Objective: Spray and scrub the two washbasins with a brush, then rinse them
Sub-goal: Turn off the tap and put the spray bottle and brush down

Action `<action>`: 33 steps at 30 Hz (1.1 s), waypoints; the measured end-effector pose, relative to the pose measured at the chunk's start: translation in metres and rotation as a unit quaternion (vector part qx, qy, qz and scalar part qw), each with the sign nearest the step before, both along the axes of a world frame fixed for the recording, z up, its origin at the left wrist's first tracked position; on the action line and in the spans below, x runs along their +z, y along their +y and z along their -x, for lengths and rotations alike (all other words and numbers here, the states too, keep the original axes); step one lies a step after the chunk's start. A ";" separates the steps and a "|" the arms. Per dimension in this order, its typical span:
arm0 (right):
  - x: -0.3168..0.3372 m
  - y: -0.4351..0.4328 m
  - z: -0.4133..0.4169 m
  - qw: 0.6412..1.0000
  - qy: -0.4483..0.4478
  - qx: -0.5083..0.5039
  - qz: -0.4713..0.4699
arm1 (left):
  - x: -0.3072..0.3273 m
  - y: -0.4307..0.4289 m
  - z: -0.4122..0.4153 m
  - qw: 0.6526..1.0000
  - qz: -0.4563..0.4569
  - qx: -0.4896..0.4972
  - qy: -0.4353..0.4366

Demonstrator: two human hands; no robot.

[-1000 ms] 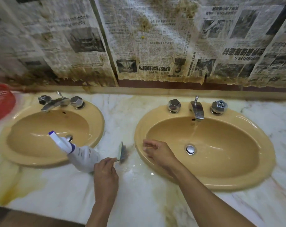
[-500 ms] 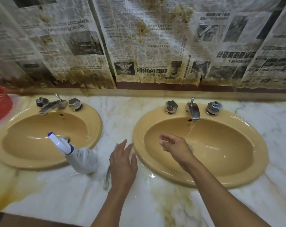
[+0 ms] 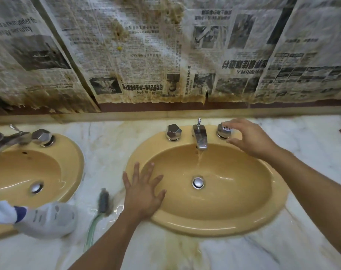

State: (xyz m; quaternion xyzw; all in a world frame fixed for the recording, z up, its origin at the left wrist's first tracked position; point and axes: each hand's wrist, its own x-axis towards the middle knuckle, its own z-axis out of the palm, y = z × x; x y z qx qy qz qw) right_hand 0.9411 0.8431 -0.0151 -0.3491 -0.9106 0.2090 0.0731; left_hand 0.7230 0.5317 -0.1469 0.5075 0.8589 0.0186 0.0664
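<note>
Washbasins in yellow, a left one point(image 3: 77, 162) and a right one point(image 3: 204, 226), sit sunk side by side in a stained marble bench point(image 3: 185, 254).

Nearest on the left is a white spray bottle point(image 3: 46, 221) with a blue collar, just near of the left basin's rim, its neck pointing left. Right of it, on the strip of bench between the basins, lies the brush point(image 3: 103, 199), with its dark head at the far end and its pale green handle running toward the near edge. It lies apart from both hands.

The left hand point(image 3: 144, 193) lies flat on the near-left rim of the right basin, released, its fingers straight and spread and reaching into the bowl. Farther in, a chrome drain point(image 3: 198, 182) sits at the bottom of the bowl, and a thin stream of water point(image 3: 199, 160) falls from the spout point(image 3: 199, 137) and spreads around the drain.

At the far rim, the right hand point(image 3: 249, 139) is cupped round the right knob point(image 3: 224, 131), fingertips over its top and thumb at its near side. I cannot tell whether it is actually grasping the knob. A faceted left knob point(image 3: 173, 132) stands on the other side of the spout.

The left basin has its own tap point(image 3: 7, 140) and drain point(image 3: 36, 187). Stained, peeling newspaper point(image 3: 146, 55) covers the far wall.
</note>
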 end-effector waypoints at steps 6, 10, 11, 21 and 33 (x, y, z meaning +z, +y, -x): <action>-0.011 0.067 0.023 0.960 -0.208 0.178 -0.055 | 0.000 0.002 0.003 1.000 0.019 0.001 0.014; -0.016 0.090 0.043 0.930 -0.251 0.262 -0.053 | -0.009 0.002 0.006 1.000 -0.016 -0.006 0.020; -0.019 0.097 0.046 0.923 -0.256 0.280 -0.056 | -0.010 0.002 0.006 1.000 -0.022 -0.005 0.019; -0.045 0.099 0.037 0.972 -0.173 0.158 -0.028 | -0.014 0.003 0.005 0.999 -0.035 -0.003 0.023; -0.059 0.073 0.036 0.994 -0.099 0.034 0.001 | -0.013 0.004 0.005 0.999 -0.033 0.009 0.040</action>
